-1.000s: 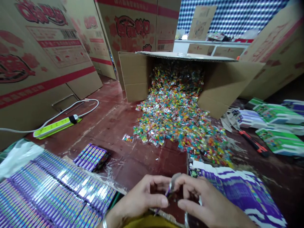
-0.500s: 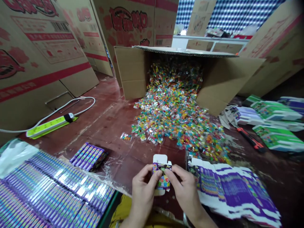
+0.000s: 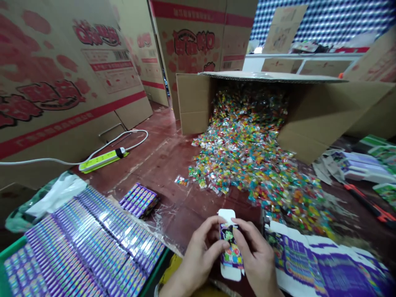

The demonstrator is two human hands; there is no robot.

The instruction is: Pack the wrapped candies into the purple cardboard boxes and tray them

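Observation:
Between my two hands is a small purple candy box (image 3: 230, 243) with a cartoon figure and coloured dots; its white end flaps stick out at top and bottom. My left hand (image 3: 206, 251) grips its left edge, the thumb lying on the front. From the other side my right hand (image 3: 256, 251) holds it, thumb pressed near the upper front. Just right of the hands lies a fanned row of flat purple cartons (image 3: 324, 264). Beyond them, small clear bags of colourful candies (image 3: 244, 148) spill out of a cardboard box (image 3: 312, 119) on its side.
Filled purple boxes stand in packed rows (image 3: 102, 235) in a green crate (image 3: 9, 255) at left. A small stack of boxes (image 3: 139, 200) sits beside it. A yellow-green power strip (image 3: 103, 160) with a white cable and a red-black cutter (image 3: 371, 204) lie on the dark red table (image 3: 161, 156).
The view has swung left, so the scene sits further right. The box in my hands shows more of its front, and my fingers have shifted along its sides.

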